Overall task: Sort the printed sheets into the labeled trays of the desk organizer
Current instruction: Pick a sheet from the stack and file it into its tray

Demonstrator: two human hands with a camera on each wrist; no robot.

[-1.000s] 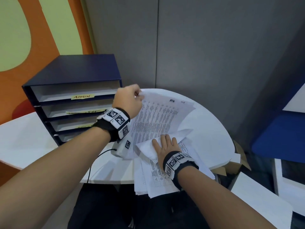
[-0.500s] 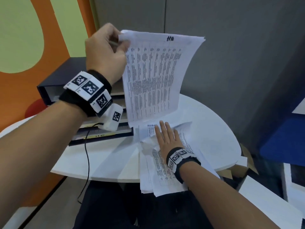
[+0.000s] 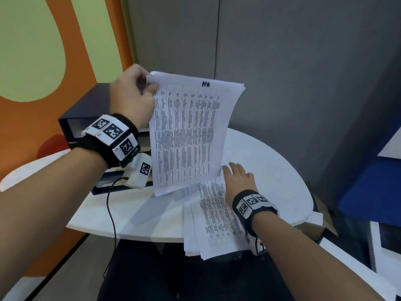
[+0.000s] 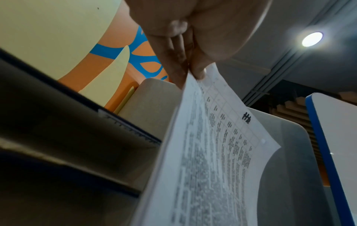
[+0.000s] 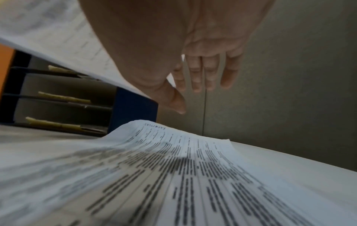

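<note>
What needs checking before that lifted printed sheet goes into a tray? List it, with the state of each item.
1. Grip: left hand pinches the top corner of the lifted white printed sheet, thumb in front. Ok.
2. Sheet clear of the stack of printed sheets: hangs above it. Ok.
3. Stack secured: right hand is open above it, fingers off the paper. Not ok.
4. Sheet heading: handwritten black mark, illegible. Cannot tell.
5. Tray labels: yellow strips on the dark blue desk organizer, blurred. Cannot tell.
6. Stack overhangs the near edge of the white round table. Not ok.
</note>
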